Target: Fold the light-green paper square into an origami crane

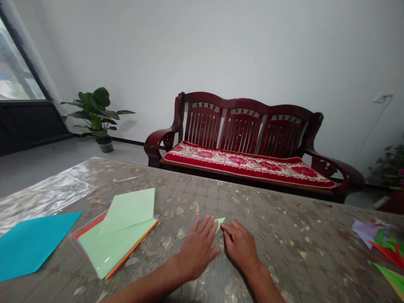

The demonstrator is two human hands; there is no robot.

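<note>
A small piece of folded light green paper [220,221] lies on the table between my hands, mostly covered, with a pointed corner showing. My left hand [199,247] rests flat on it, fingers stretched forward and thumb out to the side. On the other side, my right hand [242,246] has its fingers curled, with thumb and index finger closed at the paper's right edge. To the left is a stack of coloured paper [110,248] in a clear sleeve, light green uppermost. A loose light green sheet [132,209] lies across that stack.
The table has a patterned, glossy cover [284,252]. A blue sheet [38,240] lies at far left, and a thin white stick [125,179] near the back edge. Folded coloured papers [383,240] sit at far right. Beyond stand a wooden bench [240,126] and a potted plant [101,109].
</note>
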